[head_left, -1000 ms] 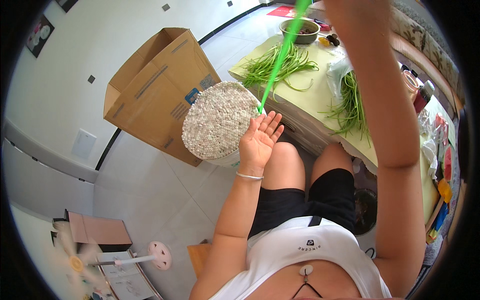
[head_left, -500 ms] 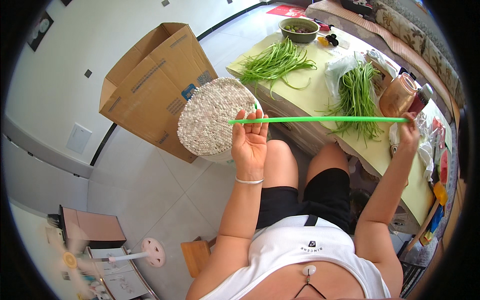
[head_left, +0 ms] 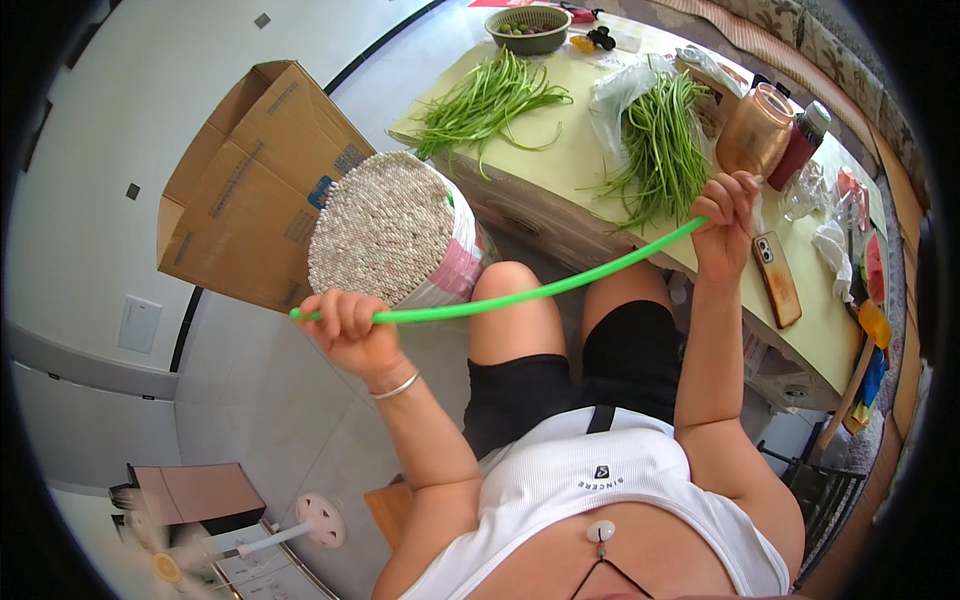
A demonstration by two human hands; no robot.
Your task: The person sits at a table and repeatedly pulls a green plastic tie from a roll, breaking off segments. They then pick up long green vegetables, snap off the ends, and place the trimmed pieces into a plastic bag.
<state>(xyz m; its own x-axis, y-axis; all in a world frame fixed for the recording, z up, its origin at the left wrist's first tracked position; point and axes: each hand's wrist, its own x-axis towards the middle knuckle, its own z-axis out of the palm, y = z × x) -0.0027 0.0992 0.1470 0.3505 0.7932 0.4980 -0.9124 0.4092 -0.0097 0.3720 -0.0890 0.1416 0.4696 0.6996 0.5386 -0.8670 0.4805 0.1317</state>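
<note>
A long, bendy bright green plastic tube (head_left: 540, 292) spans the space above my lap, sagging in the middle. My left hand (head_left: 350, 325) is wrapped round its left end, with a short tip sticking out past the fingers. My right hand (head_left: 725, 225) grips the other end, higher up over the table edge. Just beyond my left hand stands a round, tightly packed bundle (head_left: 380, 230) of thin whitish pieces, seen end-on, with a clear and pink wrapping round its side. Past my right hand lies a pile of long green stems (head_left: 665, 150), partly in a clear plastic bag (head_left: 618, 100).
The pale yellow table (head_left: 570, 170) bears another stem heap (head_left: 495, 105), a bowl (head_left: 530, 42), a copper-coloured jar (head_left: 753, 135), a dark red bottle (head_left: 798, 152) and a phone (head_left: 777, 280). A tall cardboard box (head_left: 260, 190) is behind the bundle. A fan (head_left: 165, 568) spins at lower left.
My left hand, previously open with the tube across its fingers, has closed round it and moved down and left. My right hand has moved left and up; the straight tube now bows.
</note>
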